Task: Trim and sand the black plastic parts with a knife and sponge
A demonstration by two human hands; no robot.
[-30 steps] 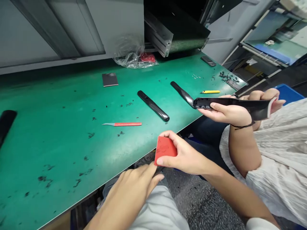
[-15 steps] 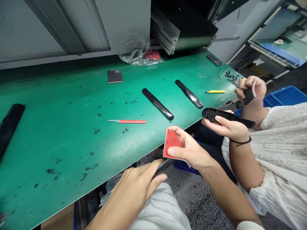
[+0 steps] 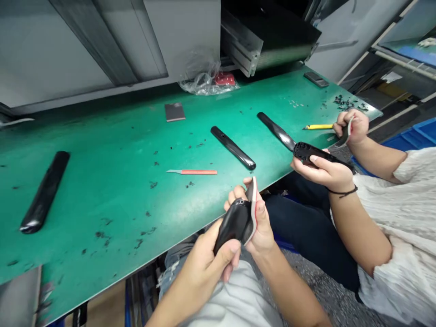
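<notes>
Head cam caught a small switch here. A second before, the right hand (image 3: 260,225) had the red pad (image 3: 254,200) face-up near the front edge of the green bench (image 3: 102,136), and the black piece (image 3: 235,222) sat low and mostly hidden under the left hand (image 3: 207,263). By this moment the piece had come up off the lap and the pad had turned edge-on, pressed against its upper end. To me that looked like pad and piece finally meeting, so the rubbing part was on.

Grips: left fingers were wrapped round the lower end of the piece with the thumb on top. The right hand pinched the pad between thumb and fingers, clamped against the piece. Both were held just off the bench's front edge, over the lap.

The co-worker's hand (image 3: 323,170) beside them gripped another black part (image 3: 306,152) at the same edge.

Containers: a clear plastic bag (image 3: 200,75) lay crumpled at the back edge of the bench with something red (image 3: 225,79) inside it. A blue crate (image 3: 422,131) sat past the right corner, but I couldn't tell what was in it.

Also on the bench: a red-handled knife (image 3: 194,171) near the middle and loose black parts scattered about.
</notes>
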